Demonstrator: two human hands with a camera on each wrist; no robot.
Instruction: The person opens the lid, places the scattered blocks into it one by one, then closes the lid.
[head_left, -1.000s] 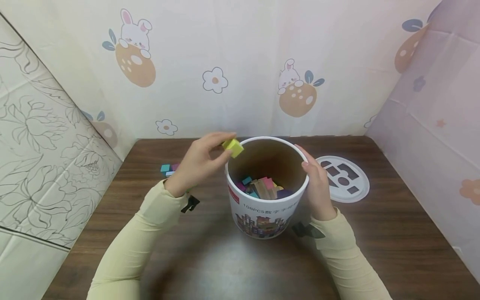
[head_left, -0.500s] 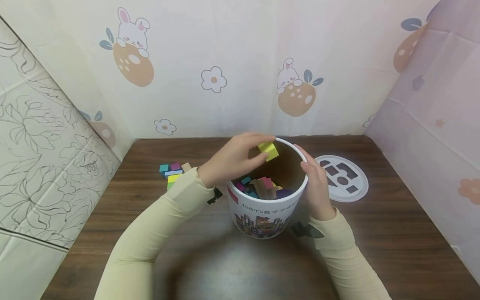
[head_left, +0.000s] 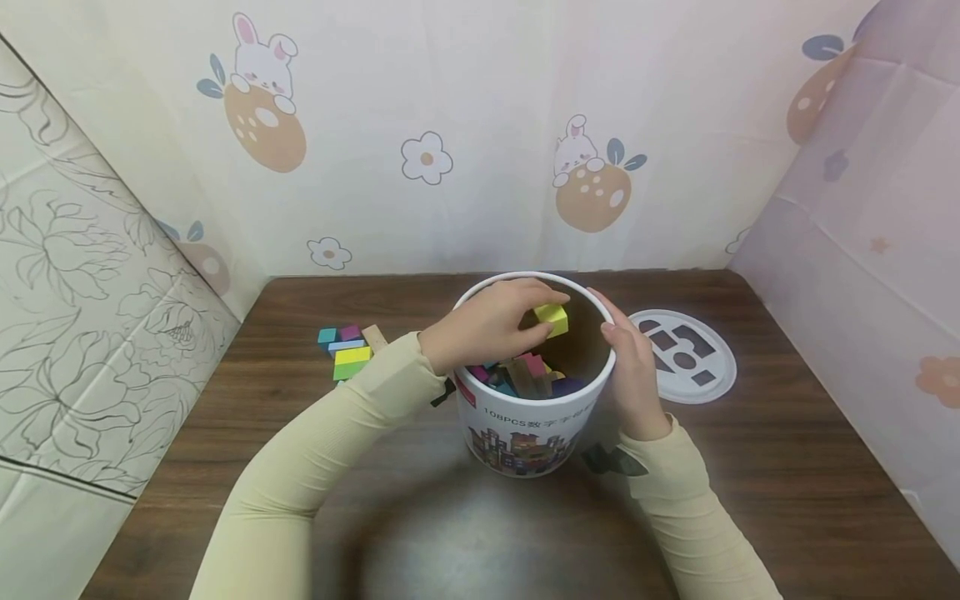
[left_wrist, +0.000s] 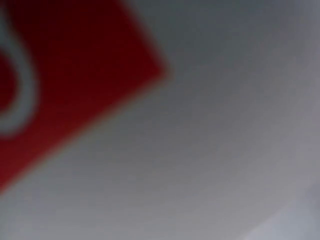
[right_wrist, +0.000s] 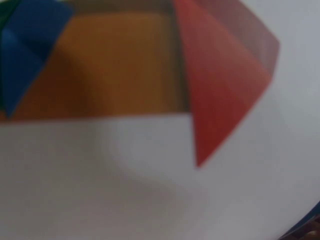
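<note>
A white bucket (head_left: 525,417) with printed lettering and a picture of block buildings stands on the table. Over its open mouth, my left hand (head_left: 495,323) pinches a yellow block (head_left: 553,319) between thumb and fingers. Lower down inside lie several loose coloured blocks (head_left: 525,375), partly hidden by that hand. My right hand (head_left: 633,367) holds the bucket's right side, its thumb at the rim. In the left wrist view the bucket's wall (left_wrist: 200,150) fills the frame, with a blurred red label. Printed block shapes on the bucket (right_wrist: 230,75) fill the right wrist view.
To the left on the brown wooden table (head_left: 465,533) sits a small group of blocks (head_left: 351,357) in yellow, green, blue, purple and plain wood. A white lid (head_left: 693,385) with shaped cutouts lies right of the bucket. Patterned cloth (head_left: 480,225) hangs behind the table.
My left hand has carried the yellow block rightward from the bucket's left rim to over its mouth, then slightly lower. The blocks at left have come into fuller view. My right hand stays put.
</note>
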